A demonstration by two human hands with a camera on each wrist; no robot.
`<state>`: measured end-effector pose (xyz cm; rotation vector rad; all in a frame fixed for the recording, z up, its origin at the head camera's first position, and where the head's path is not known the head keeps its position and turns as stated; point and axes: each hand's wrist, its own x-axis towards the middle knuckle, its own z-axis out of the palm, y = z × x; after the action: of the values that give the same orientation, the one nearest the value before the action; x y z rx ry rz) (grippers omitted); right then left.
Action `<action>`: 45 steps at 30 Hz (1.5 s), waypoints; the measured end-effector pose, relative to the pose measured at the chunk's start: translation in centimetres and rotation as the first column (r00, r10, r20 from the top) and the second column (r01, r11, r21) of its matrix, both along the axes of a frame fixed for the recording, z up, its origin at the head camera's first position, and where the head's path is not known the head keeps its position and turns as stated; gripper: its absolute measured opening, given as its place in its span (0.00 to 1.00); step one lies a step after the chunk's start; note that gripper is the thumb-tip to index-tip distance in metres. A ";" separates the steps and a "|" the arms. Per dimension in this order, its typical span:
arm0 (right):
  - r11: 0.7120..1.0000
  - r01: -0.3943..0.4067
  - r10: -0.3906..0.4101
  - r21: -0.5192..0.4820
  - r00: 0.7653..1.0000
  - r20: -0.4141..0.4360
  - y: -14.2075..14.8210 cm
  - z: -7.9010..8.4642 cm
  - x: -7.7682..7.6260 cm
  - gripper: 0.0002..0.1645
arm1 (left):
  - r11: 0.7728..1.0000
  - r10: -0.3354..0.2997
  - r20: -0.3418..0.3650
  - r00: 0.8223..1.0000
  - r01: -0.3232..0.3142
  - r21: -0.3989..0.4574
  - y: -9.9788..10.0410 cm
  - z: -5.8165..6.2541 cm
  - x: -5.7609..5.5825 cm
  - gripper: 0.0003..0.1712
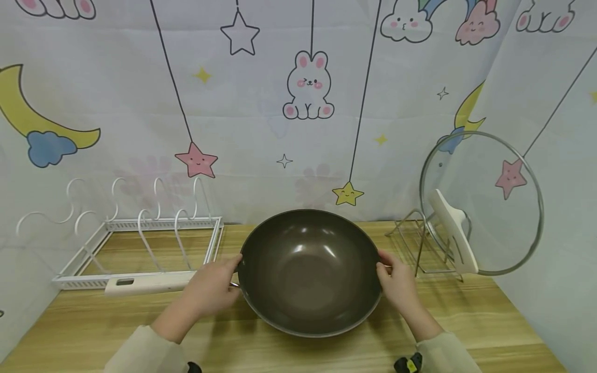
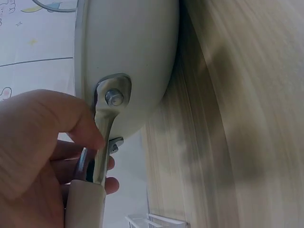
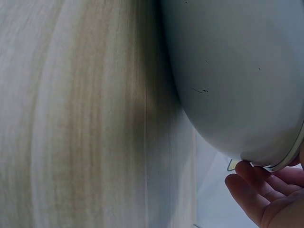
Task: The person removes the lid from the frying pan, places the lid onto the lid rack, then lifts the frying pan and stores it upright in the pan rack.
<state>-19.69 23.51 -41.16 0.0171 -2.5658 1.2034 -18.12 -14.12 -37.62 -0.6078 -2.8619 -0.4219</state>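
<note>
A wok [image 1: 310,280] with a dark brown inside and a pale outside is between the hands, its mouth facing up and toward the head camera. The left hand [image 1: 212,287] grips the metal neck where the cream handle [image 1: 149,284] joins the wok. In the left wrist view, its thumb [image 2: 90,128] presses that neck near the rivet [image 2: 114,97], with fingertips behind. At the opposite side, the right hand [image 1: 396,280] pinches the wok's rim. The right wrist view shows its fingers [image 3: 251,190] at the rim's edge. Whether the wok's base touches the table cannot be told.
On the left of the wooden table [image 1: 298,357] stands a white rack [image 1: 140,224] with curved dividers, just behind the handle. A glass lid [image 1: 503,223] with a cream grip leans upright in a small wire stand [image 1: 420,254] at right. A patterned cloth [image 1: 261,129] hangs behind.
</note>
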 end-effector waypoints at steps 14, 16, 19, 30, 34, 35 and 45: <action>0.950 -0.014 0.078 -0.311 0.978 0.195 0.7 0.6 0.1 0.24 | 1.000 0.025 0.132 0.991 -0.026 0.003 -1.7 0.6 -0.1 0.23; 0.924 -0.012 0.111 -0.381 0.965 0.238 0.9 0.7 0.0 0.25 | 0.999 0.023 0.162 0.987 -0.029 0.034 -1.9 0.7 -0.2 0.21; 0.886 -0.001 0.144 -0.464 0.951 0.272 0.9 0.9 -0.1 0.26 | 0.998 0.019 0.180 0.983 -0.030 0.057 -2.1 0.9 -0.3 0.20; 0.859 0.017 0.146 -0.512 0.950 0.276 1.1 0.6 -1.2 0.28 | 0.997 0.007 0.138 0.990 -0.018 0.080 -1.9 0.6 -0.8 0.19; 0.854 0.022 0.145 -0.519 0.949 0.279 1.1 0.4 -1.8 0.28 | 0.995 0.027 0.149 0.988 -0.040 0.087 -1.9 0.6 -0.9 0.22; 0.854 0.021 0.145 -0.521 0.950 0.277 1.1 0.4 -1.9 0.29 | 0.995 0.030 0.157 0.987 -0.045 0.089 -1.8 0.6 -0.9 0.22; 0.871 0.048 0.103 -0.489 0.955 0.278 0.9 0.5 -2.8 0.29 | 0.993 0.079 0.160 0.984 -0.091 0.071 -1.3 0.4 -1.7 0.24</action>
<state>-22.47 24.43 -40.68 -0.2586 -2.4100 1.9719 -19.87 -15.39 -37.26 -0.4553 -2.9893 -0.5893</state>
